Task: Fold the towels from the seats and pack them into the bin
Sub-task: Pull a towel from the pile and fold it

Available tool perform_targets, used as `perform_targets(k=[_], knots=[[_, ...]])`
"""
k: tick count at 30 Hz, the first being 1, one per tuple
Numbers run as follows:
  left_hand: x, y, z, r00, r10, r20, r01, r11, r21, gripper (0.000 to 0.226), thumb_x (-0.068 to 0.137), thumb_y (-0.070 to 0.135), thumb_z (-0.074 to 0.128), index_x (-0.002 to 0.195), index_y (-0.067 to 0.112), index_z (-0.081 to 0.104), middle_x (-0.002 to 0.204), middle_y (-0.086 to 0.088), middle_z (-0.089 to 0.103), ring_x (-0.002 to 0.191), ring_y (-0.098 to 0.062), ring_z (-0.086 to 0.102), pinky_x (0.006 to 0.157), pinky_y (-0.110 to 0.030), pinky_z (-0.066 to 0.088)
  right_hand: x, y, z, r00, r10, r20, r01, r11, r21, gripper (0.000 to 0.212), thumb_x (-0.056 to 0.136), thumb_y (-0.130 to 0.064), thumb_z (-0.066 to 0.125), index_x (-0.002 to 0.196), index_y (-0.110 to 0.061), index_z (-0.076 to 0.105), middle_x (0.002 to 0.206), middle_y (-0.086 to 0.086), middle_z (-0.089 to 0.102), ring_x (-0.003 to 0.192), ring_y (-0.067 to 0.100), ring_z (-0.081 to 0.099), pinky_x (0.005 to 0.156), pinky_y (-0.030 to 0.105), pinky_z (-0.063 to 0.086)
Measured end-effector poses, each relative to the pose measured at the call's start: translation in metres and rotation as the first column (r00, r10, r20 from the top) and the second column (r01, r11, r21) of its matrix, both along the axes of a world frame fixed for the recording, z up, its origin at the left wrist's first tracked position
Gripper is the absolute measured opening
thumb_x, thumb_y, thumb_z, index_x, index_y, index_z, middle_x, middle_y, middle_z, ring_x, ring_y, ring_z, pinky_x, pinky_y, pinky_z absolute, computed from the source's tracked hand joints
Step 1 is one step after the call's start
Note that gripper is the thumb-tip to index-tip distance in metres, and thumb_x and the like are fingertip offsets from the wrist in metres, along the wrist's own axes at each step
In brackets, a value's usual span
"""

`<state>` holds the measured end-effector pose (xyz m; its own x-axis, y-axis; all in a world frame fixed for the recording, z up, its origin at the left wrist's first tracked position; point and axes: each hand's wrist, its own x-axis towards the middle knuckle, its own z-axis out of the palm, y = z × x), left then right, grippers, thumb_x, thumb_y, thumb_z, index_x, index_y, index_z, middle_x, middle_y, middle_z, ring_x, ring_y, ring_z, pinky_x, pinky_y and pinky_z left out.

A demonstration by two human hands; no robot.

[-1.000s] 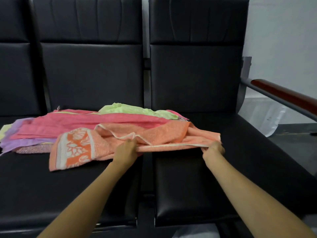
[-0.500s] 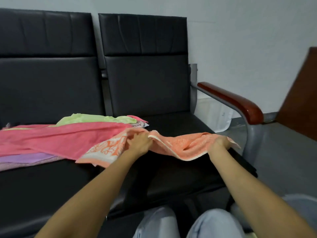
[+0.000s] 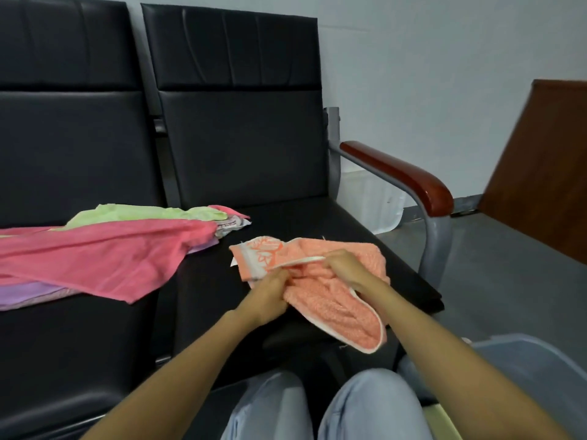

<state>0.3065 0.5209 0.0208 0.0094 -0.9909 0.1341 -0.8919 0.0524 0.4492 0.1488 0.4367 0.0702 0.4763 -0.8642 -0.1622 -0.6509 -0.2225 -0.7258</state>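
An orange towel (image 3: 336, 300) with a white leaf pattern lies bunched on the right black seat (image 3: 286, 223), one end hanging over the front edge. My left hand (image 3: 270, 293) grips its patterned edge, and my right hand (image 3: 346, 268) pinches the white-trimmed hem close beside it. On the left seat (image 3: 63, 338) lies a pile of towels: a pink one (image 3: 95, 258) on top, a light green one (image 3: 143, 214) behind, a purple one (image 3: 25, 292) underneath. A grey-blue bin (image 3: 524, 366) shows at the lower right, its inside hidden.
A metal armrest with a red-brown wooden pad (image 3: 403, 176) bounds the right seat. A brown wooden panel (image 3: 546, 166) stands at the far right on grey floor. My knees in light jeans (image 3: 317, 408) are at the bottom edge. A white bag (image 3: 374, 204) lies behind the armrest.
The orange towel has been pulled off the pile onto the right seat. My hands have come together, gathering it. The view has swung right, and the bin has come into sight.
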Motion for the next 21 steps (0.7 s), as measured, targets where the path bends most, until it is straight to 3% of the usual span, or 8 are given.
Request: perform_targets(k=[4, 7, 10, 13, 14, 16, 18, 21], knots=[[0.043, 0.009, -0.009, 0.933, 0.328, 0.146, -0.315, 0.944, -0.102, 0.034, 0.088, 0.006, 0.045, 0.121, 0.008, 0.054, 0.123, -0.012, 0.052, 0.108, -0.033, 0.053, 0.091, -0.042, 0.043, 0.002, -0.011, 0.004, 0.989, -0.130, 0.066, 0.134, 0.990, -0.052, 0.031, 0.085, -0.009, 0.047, 0.054, -0.014, 0.046, 0.063, 0.004, 0.050, 0.062, 0.019, 0.046, 0.060, 0.030, 0.034], [0.043, 0.015, 0.002, 0.892, 0.451, -0.023, -0.446, 0.874, -0.191, 0.022, 0.095, 0.010, 0.037, 0.112, 0.004, 0.049, 0.110, -0.011, 0.052, 0.096, -0.033, 0.053, 0.079, -0.041, 0.040, 0.011, -0.014, 0.004, 0.986, -0.167, -0.014, 0.164, 0.976, -0.141, 0.034, 0.085, -0.012, 0.046, 0.052, -0.011, 0.039, 0.057, 0.003, 0.042, 0.053, 0.016, 0.037, 0.051, 0.027, 0.027], [0.036, 0.015, 0.018, 0.854, 0.383, -0.352, -0.499, 0.794, -0.347, 0.011, 0.097, 0.014, 0.033, 0.099, 0.014, 0.044, 0.095, 0.002, 0.052, 0.081, -0.023, 0.053, 0.068, -0.039, 0.040, 0.015, -0.015, 0.005, 0.974, -0.224, -0.024, 0.218, 0.964, -0.150, 0.031, 0.085, -0.016, 0.046, 0.055, -0.010, 0.042, 0.056, 0.003, 0.043, 0.052, 0.016, 0.039, 0.048, 0.027, 0.027], [0.030, 0.010, 0.027, 0.854, 0.236, -0.464, -0.434, 0.816, -0.383, 0.006, 0.097, 0.015, 0.039, 0.098, 0.021, 0.042, 0.080, 0.000, 0.058, 0.070, -0.023, 0.058, 0.061, -0.039, 0.048, 0.024, -0.012, 0.005, 0.984, -0.117, -0.132, 0.100, 0.987, -0.129, 0.024, 0.084, -0.025, 0.048, 0.067, -0.009, 0.056, 0.064, 0.004, 0.056, 0.058, 0.019, 0.053, 0.051, 0.025, 0.038], [0.029, 0.009, 0.027, 0.858, 0.218, -0.466, -0.408, 0.840, -0.358, 0.004, 0.097, 0.017, 0.042, 0.101, 0.018, 0.044, 0.075, -0.002, 0.058, 0.067, -0.023, 0.058, 0.060, -0.037, 0.047, 0.027, -0.010, 0.006, 0.974, -0.069, -0.216, 0.040, 0.990, -0.137, 0.030, 0.083, -0.036, 0.050, 0.088, -0.008, 0.061, 0.082, 0.008, 0.063, 0.073, 0.022, 0.061, 0.061, 0.027, 0.047], [0.029, 0.010, 0.023, 0.906, 0.255, -0.337, -0.356, 0.890, -0.284, 0.015, 0.098, 0.022, 0.043, 0.100, 0.009, 0.050, 0.068, -0.009, 0.057, 0.063, -0.026, 0.055, 0.060, -0.034, 0.040, 0.035, -0.010, 0.007, 0.921, -0.029, -0.389, -0.063, 0.973, -0.221, 0.066, 0.078, -0.058, 0.051, 0.128, -0.015, 0.047, 0.125, 0.011, 0.053, 0.112, 0.030, 0.054, 0.090, 0.041, 0.048], [0.034, 0.012, 0.012, 0.961, 0.266, -0.075, -0.276, 0.936, -0.217, 0.022, 0.096, 0.026, 0.047, 0.090, 0.006, 0.055, 0.072, -0.011, 0.058, 0.068, -0.024, 0.052, 0.060, -0.031, 0.034, 0.043, -0.005, 0.007, 0.871, 0.032, -0.491, -0.223, 0.915, -0.337, 0.060, 0.083, -0.052, 0.053, 0.134, -0.021, 0.044, 0.136, 0.011, 0.042, 0.123, 0.031, 0.042, 0.099, 0.044, 0.041], [0.048, 0.019, 0.000, 0.982, 0.154, -0.108, -0.163, 0.984, -0.079, 0.018, 0.088, 0.028, 0.060, 0.099, 0.014, 0.057, 0.094, 0.003, 0.050, 0.088, -0.013, 0.045, 0.073, -0.023, 0.036, 0.050, -0.002, -0.003, 0.830, 0.095, -0.550, -0.370, 0.831, -0.416, 0.036, 0.091, -0.034, 0.051, 0.123, -0.017, 0.056, 0.127, 0.010, 0.050, 0.118, 0.027, 0.046, 0.095, 0.039, 0.041]])
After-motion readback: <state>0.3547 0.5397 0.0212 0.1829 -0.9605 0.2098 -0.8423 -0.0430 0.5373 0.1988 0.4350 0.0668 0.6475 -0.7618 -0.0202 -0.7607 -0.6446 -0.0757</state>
